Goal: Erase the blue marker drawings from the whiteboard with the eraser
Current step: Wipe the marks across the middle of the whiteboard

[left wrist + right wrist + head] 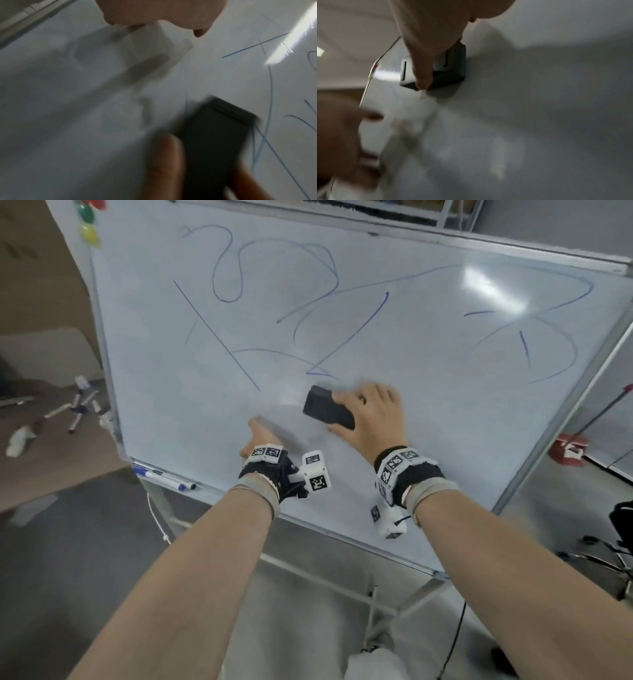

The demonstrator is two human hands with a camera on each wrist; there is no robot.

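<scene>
The whiteboard fills the head view, tilted, with blue marker drawings looping across its upper half and right side. My right hand grips a black eraser and holds it flat on the board just below a blue zigzag. In the right wrist view my thumb lies over the eraser. My left hand rests on the board lower left of the eraser, fingers extended and holding nothing. In the blurred left wrist view the eraser sits beside blue lines.
Blue-capped markers lie in the tray at the board's lower left corner. Coloured magnets stick to the top left corner. A red object stands beyond the right frame, and a chair base is on the floor at right.
</scene>
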